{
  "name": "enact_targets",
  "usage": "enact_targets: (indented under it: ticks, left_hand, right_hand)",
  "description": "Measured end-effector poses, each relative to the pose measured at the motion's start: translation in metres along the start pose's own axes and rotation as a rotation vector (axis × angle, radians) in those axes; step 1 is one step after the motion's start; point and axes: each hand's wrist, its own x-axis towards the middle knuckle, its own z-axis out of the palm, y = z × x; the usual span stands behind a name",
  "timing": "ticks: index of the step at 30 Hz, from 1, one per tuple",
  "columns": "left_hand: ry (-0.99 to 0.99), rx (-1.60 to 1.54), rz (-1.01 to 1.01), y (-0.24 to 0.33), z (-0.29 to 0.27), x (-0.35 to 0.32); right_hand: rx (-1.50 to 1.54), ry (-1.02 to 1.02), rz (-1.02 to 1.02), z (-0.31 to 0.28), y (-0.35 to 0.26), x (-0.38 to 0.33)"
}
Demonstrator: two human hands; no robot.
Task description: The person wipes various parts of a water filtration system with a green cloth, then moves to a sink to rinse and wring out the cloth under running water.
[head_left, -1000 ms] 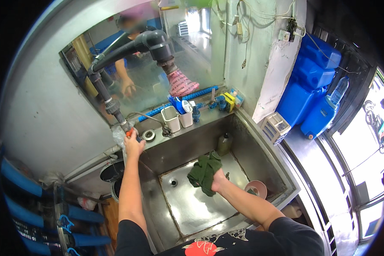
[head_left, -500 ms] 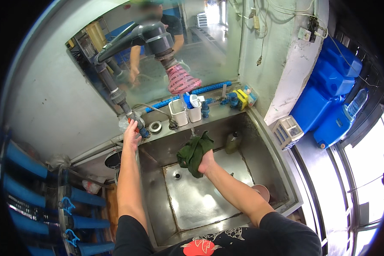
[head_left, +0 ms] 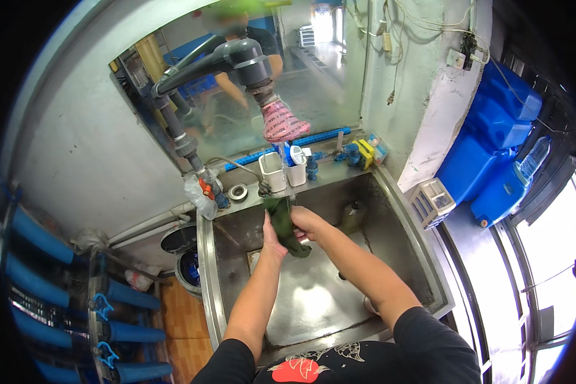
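A dark green cloth (head_left: pixel 281 224) hangs between my two hands over the far part of the metal sink (head_left: pixel 313 307), its lower end drooping toward the basin. My left hand (head_left: pixel 274 237) lies along the cloth's left side, holding it with the thumb side up. On the other side, my right hand (head_left: pixel 307 222) grips it with curled fingers. Above the cloth is the pipe outlet wrapped in pink printed material (head_left: pixel 284 121), and a thin stream of water seems to fall from it. Parts of my fingers are hidden behind the cloth.
Two white containers (head_left: pixel 272 171) stand on the sink's back ledge, near a round metal strainer (head_left: pixel 238 192). A red-handled valve (head_left: pixel 206 187) is on the pipe at left. A dark bottle (head_left: pixel 351 214) stands in the far right corner. Blue jugs (head_left: pixel 470 153) stack at right.
My left hand has left the valve and come to the cloth. The bunched cloth now hangs longer between both hands. The red valve handle is now uncovered.
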Motion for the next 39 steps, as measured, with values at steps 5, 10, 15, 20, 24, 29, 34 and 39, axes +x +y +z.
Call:
enact_targets:
  ticks: [5, 10, 15, 20, 24, 29, 34, 39]
  left_hand:
    - [-0.075, 0.451, 0.204, -0.010, 0.004, 0.009]
    - [0.053, 0.312, 0.173, 0.002, 0.035, 0.020]
    - [-0.047, 0.251, 0.283, 0.004, 0.077, 0.011]
    - [-0.009, 0.582, 0.284, 0.027, 0.073, -0.007]
    - [0.012, 0.694, 0.288, 0.040, 0.057, -0.024]
    - [0.199, 0.855, 0.272, 0.055, 0.046, -0.034]
    - [0.461, 1.165, 0.265, 0.071, 0.021, -0.032]
    - [0.159, 1.369, 0.630, 0.059, -0.004, -0.019]
  right_hand:
    - [-0.762, 0.277, -0.464, -0.053, -0.014, -0.049]
    - [-0.578, 0.328, -0.385, -0.065, -0.013, -0.073]
    - [0.290, -0.006, -0.170, -0.033, -0.002, -0.069]
    - [0.385, 0.033, -0.298, -0.033, 0.004, -0.053]
    - [0.171, 0.049, -0.363, -0.036, 0.005, -0.041]
    - [-0.197, 0.139, -0.516, -0.024, -0.015, -0.021]
    - [-0.725, 0.237, -0.654, -0.022, -0.045, -0.005]
    - [-0.658, -0.077, -0.616, -0.015, -0.054, -0.004]
